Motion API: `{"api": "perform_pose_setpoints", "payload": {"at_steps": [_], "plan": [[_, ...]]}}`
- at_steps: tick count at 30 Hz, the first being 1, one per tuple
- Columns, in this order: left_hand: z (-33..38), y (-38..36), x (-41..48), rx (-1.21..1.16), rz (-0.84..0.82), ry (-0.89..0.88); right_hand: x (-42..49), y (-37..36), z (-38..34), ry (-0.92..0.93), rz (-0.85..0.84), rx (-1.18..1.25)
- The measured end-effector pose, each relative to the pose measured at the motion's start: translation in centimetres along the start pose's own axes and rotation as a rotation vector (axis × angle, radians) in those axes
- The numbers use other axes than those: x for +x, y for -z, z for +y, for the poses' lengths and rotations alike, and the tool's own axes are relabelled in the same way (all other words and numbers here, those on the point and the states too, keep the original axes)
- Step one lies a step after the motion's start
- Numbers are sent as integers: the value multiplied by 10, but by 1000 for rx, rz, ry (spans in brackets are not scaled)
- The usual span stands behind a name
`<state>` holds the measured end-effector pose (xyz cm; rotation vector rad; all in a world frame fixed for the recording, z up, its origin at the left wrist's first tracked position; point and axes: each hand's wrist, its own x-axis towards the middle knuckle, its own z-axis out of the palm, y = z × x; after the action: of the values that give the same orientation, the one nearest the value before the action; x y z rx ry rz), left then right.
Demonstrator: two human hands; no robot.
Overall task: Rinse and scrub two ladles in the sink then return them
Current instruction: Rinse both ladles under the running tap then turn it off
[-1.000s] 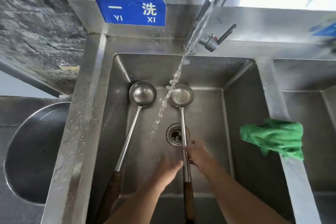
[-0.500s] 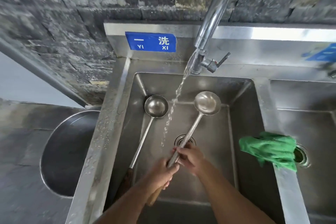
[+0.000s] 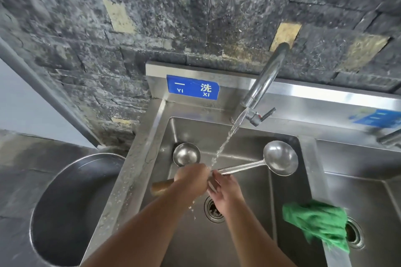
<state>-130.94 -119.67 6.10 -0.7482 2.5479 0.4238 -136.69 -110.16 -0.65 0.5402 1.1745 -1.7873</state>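
Gripping a long-handled ladle [image 3: 280, 157] crosswise over the steel sink [image 3: 286, 197], a person works under running water [image 3: 227, 136] from the faucet [image 3: 267, 76]. The left hand [image 3: 192, 180] is clenched round the ladle where the wooden grip meets the metal shaft, with the brown end of the grip poking out to the left. The right hand [image 3: 225, 193] sits just beside it, fingers curled about the shaft. The stream lands where the two hands meet. The ladle's bowl hangs hollow side up near the basin's right wall. A second ladle [image 3: 186, 154] lies in the back left corner of the same basin, bowl up, its handle hidden behind the left forearm. The drain [image 3: 213, 208] shows below the right wrist. A green cloth [image 3: 316, 221] is draped over the divider between this basin and the next one to the right. A blue sign [image 3: 192, 87] is fixed to the backsplash, and a round metal tub [image 3: 71, 208] stands left of the sink.
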Motion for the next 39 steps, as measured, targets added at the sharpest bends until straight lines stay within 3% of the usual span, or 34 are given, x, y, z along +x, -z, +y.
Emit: {"api": "perform_pose_setpoints", "payload": {"at_steps": [7,11,17,22,31,36,39], "plan": [[-31,-12,-7,-113,52,120,-2,-39,11,-116,-94,367],[-58,-11,-20,-99,38,154,-4,-58,10,-135,-4,535],[-105,0,-39,-6,54,139,14,-17,-43,-71,121,589],[-99,-5,-43,7,33,132,15,4,-51,-20,135,604],[-58,-1,-33,-40,85,160,-12,-63,11,-83,87,493],[-50,5,-27,54,137,213,-14,-82,32,-79,83,316],[-51,0,-27,18,134,191,-12,-78,23,-183,31,397]]}}
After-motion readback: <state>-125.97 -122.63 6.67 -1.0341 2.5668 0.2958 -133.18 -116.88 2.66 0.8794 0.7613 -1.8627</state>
